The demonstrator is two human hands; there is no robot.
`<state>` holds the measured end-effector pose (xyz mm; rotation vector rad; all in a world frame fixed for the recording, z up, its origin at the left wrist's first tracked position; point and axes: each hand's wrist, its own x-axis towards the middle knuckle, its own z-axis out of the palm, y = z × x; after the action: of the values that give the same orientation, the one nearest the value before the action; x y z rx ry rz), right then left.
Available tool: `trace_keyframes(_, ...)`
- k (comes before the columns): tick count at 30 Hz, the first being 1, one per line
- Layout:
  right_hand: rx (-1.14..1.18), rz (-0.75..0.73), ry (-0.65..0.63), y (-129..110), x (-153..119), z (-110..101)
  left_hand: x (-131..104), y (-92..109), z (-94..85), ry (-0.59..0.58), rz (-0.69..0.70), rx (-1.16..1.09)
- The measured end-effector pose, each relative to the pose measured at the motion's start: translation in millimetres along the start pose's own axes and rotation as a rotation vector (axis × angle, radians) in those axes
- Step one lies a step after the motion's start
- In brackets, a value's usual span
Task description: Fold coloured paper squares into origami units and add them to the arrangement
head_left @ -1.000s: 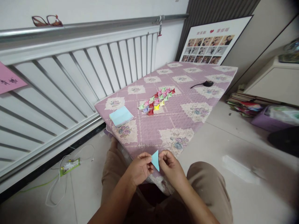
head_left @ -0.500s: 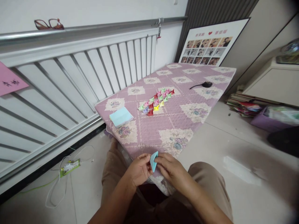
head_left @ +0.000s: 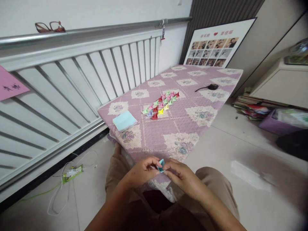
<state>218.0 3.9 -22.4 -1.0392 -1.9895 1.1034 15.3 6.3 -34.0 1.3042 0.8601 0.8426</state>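
A small folded piece of light blue paper [head_left: 161,166] is held between both hands, just over the near corner of the table. My left hand [head_left: 145,170] pinches its left side between thumb and fingers. On the other side, my right hand [head_left: 177,173] grips it with thumb and fingertips. The paper stands open in a pocket-like shape, partly covered by fingertips. Farther up the table, several small folded paper pieces [head_left: 160,111] in red, green, pink, yellow and purple stand in rows. To their left lies a stack of light blue paper sheets [head_left: 124,121].
The table [head_left: 154,134] wears a pink floral cloth. A black object with a short cord [head_left: 212,87] lies toward its far right. A white radiator [head_left: 96,77] and pipe run along the left, with glasses [head_left: 50,27] on top. A power strip [head_left: 72,173] lies on the floor.
The blue paper has turned from a narrow upright shape to an open pocket. My left hand has rolled over, its palm no longer showing, and both hands have closed in on the paper's sides.
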Motion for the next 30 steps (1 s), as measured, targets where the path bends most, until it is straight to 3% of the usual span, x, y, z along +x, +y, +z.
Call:
trace_keyframes(4,0.064,0.058,0.07,-0.7,-1.0,4.6,1.7,-0.1,6.8,0.065,0.013,-0.015)
trace_keyframes(9,0.218,0.22,0.3,4.6,1.8,22.2,3.7,-3.2,18.4,0.259,-0.066,0.042)
trace_keyframes(14,0.337,0.278,0.38,6.4,8.1,33.0,7.5,-7.0,25.5,0.423,-0.106,-0.019)
trace_keyframes(17,0.374,0.268,0.403,4.7,10.4,34.8,8.0,-12.2,29.2,0.43,-0.131,-0.189)
trace_keyframes(20,0.431,0.269,0.411,3.1,11.5,36.2,6.4,-18.2,32.3,0.359,-0.208,-0.267)
trace_keyframes(26,0.389,0.3,0.409,7.3,12.4,36.4,3.0,-17.9,31.3,0.339,-0.223,-0.079)
trace_keyframes(30,0.392,0.331,0.3,10.6,15.0,33.2,3.3,-16.8,26.8,0.324,-0.17,0.123)
